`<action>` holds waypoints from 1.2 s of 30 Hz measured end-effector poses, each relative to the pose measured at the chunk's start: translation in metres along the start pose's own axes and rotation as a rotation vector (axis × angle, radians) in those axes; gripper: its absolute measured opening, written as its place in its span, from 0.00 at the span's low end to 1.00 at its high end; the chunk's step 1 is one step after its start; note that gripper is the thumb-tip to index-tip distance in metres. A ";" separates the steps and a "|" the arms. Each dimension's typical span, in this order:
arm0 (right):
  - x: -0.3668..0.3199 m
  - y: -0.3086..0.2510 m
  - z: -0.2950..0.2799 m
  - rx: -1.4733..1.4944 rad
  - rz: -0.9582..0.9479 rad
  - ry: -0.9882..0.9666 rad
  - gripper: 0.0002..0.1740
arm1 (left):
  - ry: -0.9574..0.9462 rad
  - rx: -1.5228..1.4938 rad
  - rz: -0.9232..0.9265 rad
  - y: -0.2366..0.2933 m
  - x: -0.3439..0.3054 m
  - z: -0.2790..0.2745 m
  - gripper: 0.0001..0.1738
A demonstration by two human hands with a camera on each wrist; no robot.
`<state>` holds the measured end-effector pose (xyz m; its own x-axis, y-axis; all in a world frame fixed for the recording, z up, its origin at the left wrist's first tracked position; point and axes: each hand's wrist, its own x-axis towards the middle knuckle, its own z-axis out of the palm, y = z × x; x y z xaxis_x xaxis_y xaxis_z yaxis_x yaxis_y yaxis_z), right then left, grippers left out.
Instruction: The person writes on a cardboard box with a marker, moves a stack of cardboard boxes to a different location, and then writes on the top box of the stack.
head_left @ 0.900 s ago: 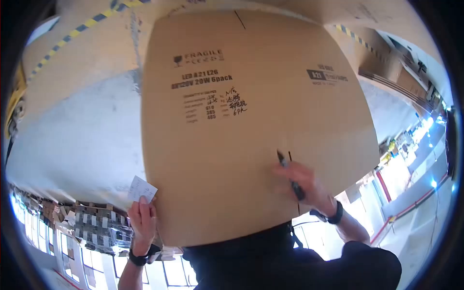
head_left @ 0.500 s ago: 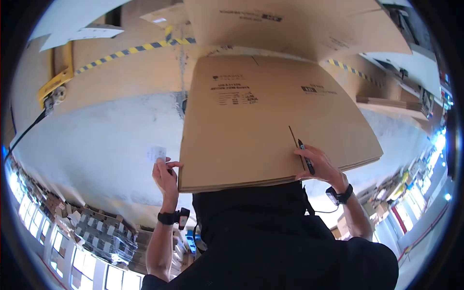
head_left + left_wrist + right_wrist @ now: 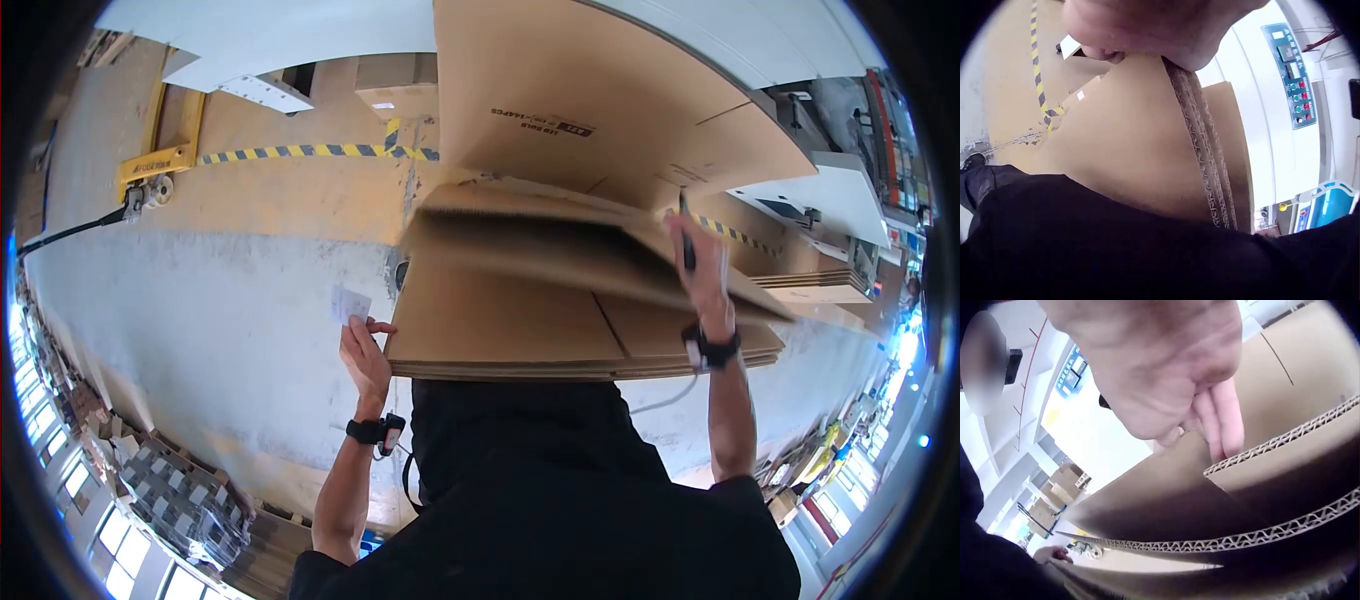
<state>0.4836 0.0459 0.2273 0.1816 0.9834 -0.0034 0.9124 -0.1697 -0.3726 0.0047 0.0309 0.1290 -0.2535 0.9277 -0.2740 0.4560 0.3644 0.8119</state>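
A white paper slip [image 3: 351,305] is pinched in the left hand [image 3: 366,362], with a finger at the left edge of a flat cardboard stack [image 3: 500,320]. Above that stack a cardboard sheet [image 3: 540,235] is raised and blurred. At its right side is the right hand [image 3: 704,275], gripping a black marker [image 3: 687,240]. In the right wrist view, fingers [image 3: 1225,425] of this hand touch the cardboard near a corrugated edge [image 3: 1285,440]. The left wrist view shows the slip [image 3: 1070,47] beside the left hand [image 3: 1154,28], above layered cardboard edges.
A large printed cardboard panel [image 3: 600,90] stands beyond the stack. Yellow-black tape [image 3: 300,151] crosses the floor, with a yellow pallet jack [image 3: 160,165] at the left. More flat cardboard [image 3: 820,287] lies at the right. A white machine with a control panel [image 3: 1294,78] stands nearby.
The right hand has moved up and away from the body with the marker, and a cardboard sheet has lifted off the stack. The left hand still holds the slip beside the stack.
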 end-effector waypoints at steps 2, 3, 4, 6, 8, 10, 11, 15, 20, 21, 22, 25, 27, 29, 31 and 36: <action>0.051 0.003 -0.008 -0.142 0.071 0.010 0.12 | 0.005 0.034 0.082 -0.005 -0.004 0.000 0.24; 0.060 -0.003 -0.016 -0.077 0.014 0.154 0.13 | -0.016 0.056 0.070 -0.008 -0.007 0.000 0.24; 0.069 -0.014 -0.022 -0.011 -0.044 0.299 0.13 | -0.036 0.078 0.058 -0.011 -0.010 -0.002 0.24; 0.073 -0.030 -0.022 0.154 -0.053 0.399 0.14 | -0.054 0.095 0.039 -0.016 -0.008 -0.004 0.23; 0.031 -0.042 -0.018 0.342 0.084 0.291 0.14 | -0.082 0.098 0.005 -0.024 -0.014 -0.008 0.22; -0.002 -0.038 -0.005 0.669 0.386 0.072 0.15 | -0.126 0.120 -0.069 -0.029 -0.017 -0.010 0.22; -0.017 -0.032 0.006 0.834 0.546 -0.036 0.15 | -0.132 0.136 -0.074 -0.031 -0.023 -0.011 0.22; -0.044 -0.023 0.089 1.144 0.737 -0.405 0.16 | -0.234 0.283 -0.185 -0.055 -0.051 -0.013 0.24; -0.131 0.010 0.132 1.369 1.147 -0.569 0.15 | -0.302 0.045 -0.433 -0.099 -0.071 0.007 0.24; -0.174 0.008 0.102 1.338 1.262 -0.373 0.15 | -0.304 0.066 -0.515 -0.111 -0.070 -0.002 0.22; -0.209 0.005 0.065 1.274 1.315 -0.275 0.17 | -0.316 0.122 -0.603 -0.117 -0.074 -0.030 0.21; -0.347 0.021 -0.063 0.743 1.399 0.098 0.18 | -0.222 0.570 -0.185 -0.173 -0.103 -0.098 0.19; -0.437 0.053 -0.152 0.389 1.387 0.218 0.19 | -0.516 0.582 -0.702 -0.186 -0.157 -0.213 0.15; -0.541 0.078 -0.241 0.097 1.529 0.350 0.23 | -0.629 0.734 -0.932 -0.193 -0.170 -0.282 0.16; -0.590 0.061 -0.292 0.054 1.384 0.586 0.25 | -0.544 0.810 -0.995 -0.200 -0.133 -0.342 0.16; -0.329 0.197 -0.229 -0.061 0.979 0.271 0.25 | -0.259 0.911 -0.825 -0.205 0.066 -0.458 0.18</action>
<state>0.6879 -0.3258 0.3670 0.9288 0.3644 -0.0680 0.3343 -0.9027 -0.2709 -0.4959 -0.0197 0.1806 -0.6158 0.3477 -0.7070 0.6906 0.6702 -0.2719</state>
